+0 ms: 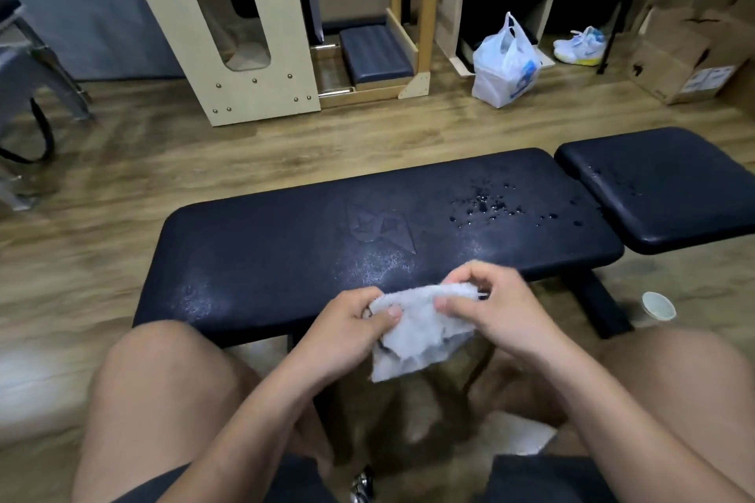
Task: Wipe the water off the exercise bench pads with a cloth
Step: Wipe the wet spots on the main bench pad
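A person sits in front of a long black bench pad and holds a white cloth with both hands. The left hand pinches the left side of the cloth, with the thumb on top and the fingers curled under it. The right hand grips the right side of the cloth, with its fingers bent round the top edge. The cloth is bunched up between the two hands, and its bottom part hangs down just past the near edge of the long pad. It sits above the near edge and I cannot tell if it touches the pad. Drops of water sit on the right part of the long pad, well apart from the cloth. A small black pad is just beside the long one on the right, and it has a few drops on it too. A small paper cup stands on the wood floor near the bench leg. Farther back on the floor are a white plastic bag, a pair of white shoes and some cardboard boxes.
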{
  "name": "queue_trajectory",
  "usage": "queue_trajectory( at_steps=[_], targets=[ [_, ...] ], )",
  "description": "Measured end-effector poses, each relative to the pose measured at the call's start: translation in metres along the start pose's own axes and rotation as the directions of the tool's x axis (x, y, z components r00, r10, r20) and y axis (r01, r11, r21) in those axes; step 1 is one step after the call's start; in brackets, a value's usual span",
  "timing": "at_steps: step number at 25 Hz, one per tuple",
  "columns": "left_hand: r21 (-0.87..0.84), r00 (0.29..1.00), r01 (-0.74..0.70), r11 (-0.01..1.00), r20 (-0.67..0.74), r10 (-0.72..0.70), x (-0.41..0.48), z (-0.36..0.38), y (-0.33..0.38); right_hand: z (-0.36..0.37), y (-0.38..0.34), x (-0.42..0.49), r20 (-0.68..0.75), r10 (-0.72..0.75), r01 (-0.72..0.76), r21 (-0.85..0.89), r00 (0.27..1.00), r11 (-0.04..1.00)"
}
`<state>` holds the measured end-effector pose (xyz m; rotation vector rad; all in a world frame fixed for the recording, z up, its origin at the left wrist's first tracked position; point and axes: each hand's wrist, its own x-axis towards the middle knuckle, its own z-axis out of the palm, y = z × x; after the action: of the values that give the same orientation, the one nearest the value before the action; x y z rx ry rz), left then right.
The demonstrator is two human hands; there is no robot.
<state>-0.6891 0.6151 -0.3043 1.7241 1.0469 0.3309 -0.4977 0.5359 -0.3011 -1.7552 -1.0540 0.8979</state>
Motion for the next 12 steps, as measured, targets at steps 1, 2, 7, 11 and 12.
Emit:
queue_trajectory(
  at_steps=[1, 2, 7, 11, 12],
  targets=[
    [-0.11, 1.0, 0.03, 0.993, 0.0, -0.03, 0.006, 0.006, 0.004, -0.002, -0.002, 0.01, -0.047, 0.037, -0.03, 0.13, 0.998, 0.991],
    [-0.152, 0.999, 0.037, 0.988, -0.001, -0.037, 0.012, 0.014, 0.005, -0.005, -0.003, 0.023, -0.096, 0.074, -0.053, 0.211, 0.993, 0.976],
    [0.533, 0.947, 0.01, 0.846, -0.276, 0.163, 0.08, 0.015, -0.033, 0.009, 0.022, 0.077, -0.301, -0.053, -0.128, -0.552, 0.952, 0.824],
    [0.763, 0.943, 0.028, 0.646, -0.234, 0.235, 0.136, -0.008, -0.074, 0.088, 0.051, 0.055, -0.076, -0.027, -0.048, -0.826, 0.997, 0.562],
    [0.774, 0.952, 0.048, 0.631, -0.226, 0.205, 0.141, -0.005, -0.086, 0.096, 0.06, 0.056, -0.012, -0.031, 0.007, -0.832, 0.999, 0.555]
  ],
)
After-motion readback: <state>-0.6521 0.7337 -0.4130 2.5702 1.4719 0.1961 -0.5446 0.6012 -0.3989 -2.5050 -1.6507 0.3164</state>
